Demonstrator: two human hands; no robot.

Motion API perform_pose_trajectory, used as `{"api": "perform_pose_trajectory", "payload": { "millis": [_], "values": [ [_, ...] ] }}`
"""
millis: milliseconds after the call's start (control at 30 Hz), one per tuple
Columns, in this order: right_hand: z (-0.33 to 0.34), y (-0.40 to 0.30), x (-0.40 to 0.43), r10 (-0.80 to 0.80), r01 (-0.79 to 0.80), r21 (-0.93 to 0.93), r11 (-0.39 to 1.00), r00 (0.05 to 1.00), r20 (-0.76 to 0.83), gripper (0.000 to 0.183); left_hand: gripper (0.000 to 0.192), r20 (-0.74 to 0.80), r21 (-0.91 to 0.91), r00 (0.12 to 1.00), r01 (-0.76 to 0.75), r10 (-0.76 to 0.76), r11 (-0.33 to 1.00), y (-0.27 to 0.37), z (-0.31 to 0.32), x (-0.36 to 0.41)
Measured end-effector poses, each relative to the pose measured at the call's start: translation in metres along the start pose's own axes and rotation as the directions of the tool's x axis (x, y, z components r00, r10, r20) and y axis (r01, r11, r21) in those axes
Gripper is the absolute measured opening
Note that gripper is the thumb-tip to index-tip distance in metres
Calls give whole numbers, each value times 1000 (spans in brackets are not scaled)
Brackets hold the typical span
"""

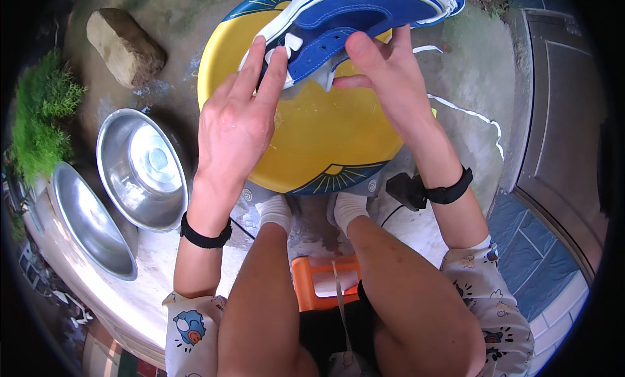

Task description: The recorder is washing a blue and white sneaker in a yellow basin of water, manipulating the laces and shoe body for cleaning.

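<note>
A blue and white shoe [342, 11] is held tilted on its side over a round yellow table top [332, 128] with blue sunray patterns at its rim. My left hand [244, 104] grips the shoe's left end, two fingers spread over its white edge beside small white pieces. On the right, my right hand [385, 69] has its thumb raised by the blue eyelet flap, while other fingers reach behind the shoe and hold it. A white shoelace [468, 112] lies over the ground to the right; another short lace end shows above it.
Two metal basins [141, 169] [95, 221] stand at the left, near a large stone [124, 47] and a green plant [46, 113]. An orange plastic stool [302, 284] is between my legs. A dark door [566, 118] and blue tiles [532, 250] border the right side.
</note>
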State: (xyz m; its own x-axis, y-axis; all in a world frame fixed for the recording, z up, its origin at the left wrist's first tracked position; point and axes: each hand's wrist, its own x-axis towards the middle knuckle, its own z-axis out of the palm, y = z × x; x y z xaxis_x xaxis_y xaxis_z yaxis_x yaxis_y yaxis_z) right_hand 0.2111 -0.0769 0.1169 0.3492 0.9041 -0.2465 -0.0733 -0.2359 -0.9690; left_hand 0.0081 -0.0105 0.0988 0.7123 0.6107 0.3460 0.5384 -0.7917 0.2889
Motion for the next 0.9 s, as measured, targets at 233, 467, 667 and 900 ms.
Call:
{"api": "perform_pose_trajectory", "payload": {
  "millis": [233,467,667,900],
  "values": [
    [12,-4,-3,-224,270,325,906,959,-171,61,57,-55,62,993,-102,105,993,-11,-1,20],
    [4,6,-9,-265,365,283,887,904,-336,49,54,24,-84,967,-250,253,965,-28,-12,28],
    [-20,21,-6,-342,390,105,915,887,-311,60,47,-78,-216,945,296,-319,930,-72,-30,-5],
    [-29,3,-15,-207,258,148,955,934,-291,70,31,104,-324,752,644,-651,693,-65,-22,-35]
  ]
}}
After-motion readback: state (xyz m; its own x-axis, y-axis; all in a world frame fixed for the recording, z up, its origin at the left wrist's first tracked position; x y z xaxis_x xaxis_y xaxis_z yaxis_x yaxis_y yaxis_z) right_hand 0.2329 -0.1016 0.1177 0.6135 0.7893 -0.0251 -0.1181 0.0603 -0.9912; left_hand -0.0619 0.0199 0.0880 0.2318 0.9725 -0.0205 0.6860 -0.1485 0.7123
